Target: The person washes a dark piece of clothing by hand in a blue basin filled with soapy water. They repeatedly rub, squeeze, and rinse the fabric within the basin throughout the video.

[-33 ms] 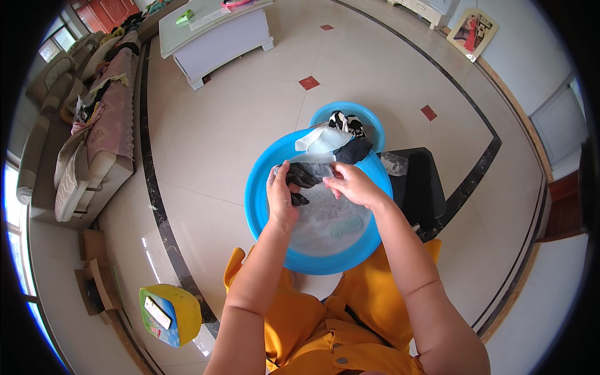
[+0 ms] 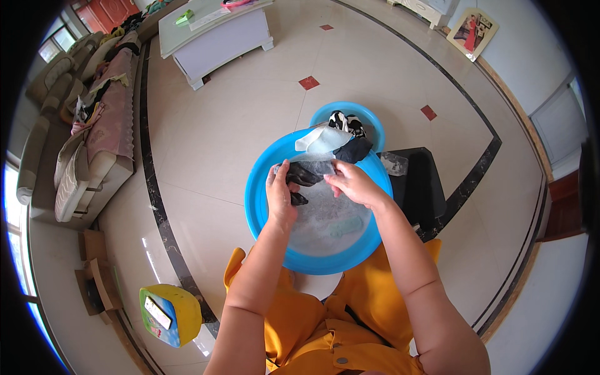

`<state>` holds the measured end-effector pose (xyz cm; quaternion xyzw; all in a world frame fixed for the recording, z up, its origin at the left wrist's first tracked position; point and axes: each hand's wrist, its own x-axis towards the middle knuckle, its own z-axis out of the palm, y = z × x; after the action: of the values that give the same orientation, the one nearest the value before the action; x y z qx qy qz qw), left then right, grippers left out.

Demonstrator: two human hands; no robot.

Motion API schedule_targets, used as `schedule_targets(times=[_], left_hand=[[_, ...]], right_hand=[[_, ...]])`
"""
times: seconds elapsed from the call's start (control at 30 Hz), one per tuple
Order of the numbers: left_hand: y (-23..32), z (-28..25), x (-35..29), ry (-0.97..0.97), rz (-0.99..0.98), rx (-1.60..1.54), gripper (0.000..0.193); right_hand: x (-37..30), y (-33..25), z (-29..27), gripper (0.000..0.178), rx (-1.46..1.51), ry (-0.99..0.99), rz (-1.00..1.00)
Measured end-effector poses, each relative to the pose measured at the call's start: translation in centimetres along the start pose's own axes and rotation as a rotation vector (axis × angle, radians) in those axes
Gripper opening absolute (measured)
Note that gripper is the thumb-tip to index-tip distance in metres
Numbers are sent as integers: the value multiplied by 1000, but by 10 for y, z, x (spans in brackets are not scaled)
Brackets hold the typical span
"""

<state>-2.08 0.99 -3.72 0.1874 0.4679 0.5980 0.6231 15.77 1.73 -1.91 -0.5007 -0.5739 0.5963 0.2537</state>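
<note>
While holding dark cloth (image 2: 304, 175) pinched between left hand (image 2: 280, 195) and right hand (image 2: 354, 183) over suds (image 2: 315, 225) in blue basin (image 2: 254, 203), expect soft, light, likely slippery handling; best gripped near opposite ends.

Pale floor tiles (image 2: 212, 131) with small red inlays (image 2: 309, 82) fill the centre; a long sofa (image 2: 112, 177) and bright windows (image 2: 12, 195) line the left, a white table (image 2: 225, 50) stands upper left, a pale wall (image 2: 530, 75) right.

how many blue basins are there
2: the large basin below the left hand and right hand, and the smaller basin just beyond it, partly hidden. Any fully covered ones wouldn't show.
</note>
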Motion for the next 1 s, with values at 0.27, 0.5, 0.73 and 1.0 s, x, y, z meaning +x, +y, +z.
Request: schedule_targets(times=[0.27, 0.5, 0.73, 1.0], left_hand=[[3, 13, -11, -242, -26, 308, 25], [-6, 0, -1, -238, -33, 223, 15], [-16, 3, -1, -114, -87, -11, 23], [-34, 6, -15, -121, -46, -18, 25]], right_hand=[[3, -1, 3, 32, 474, 255, -115], [-3, -9, 1, 33, 194, 327, -70], [-3, 8, 41, 47, -104, 302, -358], [-10, -1, 61, 37, -253, 343, -420]])
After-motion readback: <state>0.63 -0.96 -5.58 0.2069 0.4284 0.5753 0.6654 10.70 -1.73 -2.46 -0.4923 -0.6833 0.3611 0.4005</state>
